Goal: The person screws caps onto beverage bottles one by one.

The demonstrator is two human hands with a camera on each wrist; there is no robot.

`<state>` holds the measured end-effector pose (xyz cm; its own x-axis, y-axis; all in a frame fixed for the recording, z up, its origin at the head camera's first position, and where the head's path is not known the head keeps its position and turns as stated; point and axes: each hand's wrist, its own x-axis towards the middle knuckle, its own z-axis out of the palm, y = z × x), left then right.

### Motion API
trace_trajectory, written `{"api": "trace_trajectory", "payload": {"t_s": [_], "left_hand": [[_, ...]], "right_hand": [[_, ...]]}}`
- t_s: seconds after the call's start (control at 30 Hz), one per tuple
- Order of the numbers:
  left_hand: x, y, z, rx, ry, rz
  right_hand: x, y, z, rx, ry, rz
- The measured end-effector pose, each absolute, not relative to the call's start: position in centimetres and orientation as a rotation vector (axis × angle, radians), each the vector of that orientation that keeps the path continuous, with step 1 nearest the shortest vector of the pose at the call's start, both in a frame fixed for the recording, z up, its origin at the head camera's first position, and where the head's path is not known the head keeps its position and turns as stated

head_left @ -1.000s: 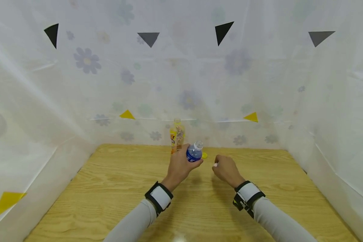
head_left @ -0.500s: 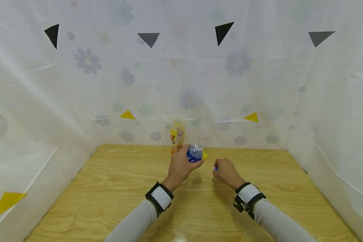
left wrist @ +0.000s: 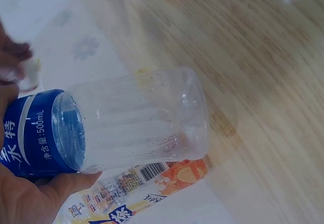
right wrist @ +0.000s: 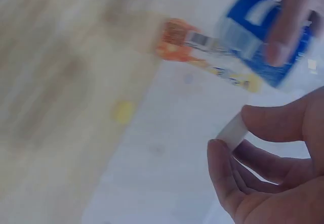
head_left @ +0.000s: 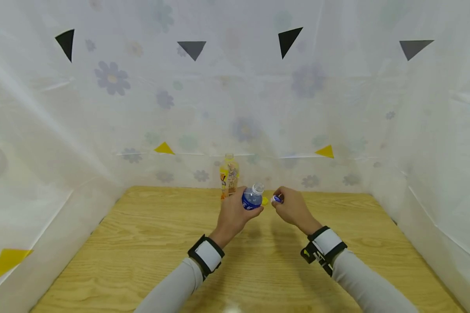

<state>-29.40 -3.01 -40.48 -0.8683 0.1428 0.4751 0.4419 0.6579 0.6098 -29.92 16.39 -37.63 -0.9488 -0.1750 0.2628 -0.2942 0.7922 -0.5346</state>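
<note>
Blue-wrapped ribbed bottle [left wrist: 126, 120] leans near fingers [right wrist: 221, 171] pinching a round cap [right wrist: 233, 132].

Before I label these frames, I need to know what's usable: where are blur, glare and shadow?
Head view: mostly sharp, glare on the table at the picture's bottom edge, soft shadow below the right hand; left wrist: blue bottle sharp enough to read its label, small glint on the table; right wrist: held cap fairly clear, yellow cap and blue bottle blurred.
</note>
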Motion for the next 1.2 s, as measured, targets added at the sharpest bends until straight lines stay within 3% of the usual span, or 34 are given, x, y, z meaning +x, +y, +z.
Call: {"api": "trace_trajectory", "payload": {"t_s": [0.33,1.2], "left_hand": [[-29.5,-3.0,-40.4,-0.450,-2.510,-1.101],[-29.2,-3.0,-40.4,-0.479,-2.494,-1.072]], "right_hand": [[-28.5,14.8,-32.0,0.489,-2.628,0.958],[-28.0,13.3,-32.1,0.688,-2.605,0.885]]}}
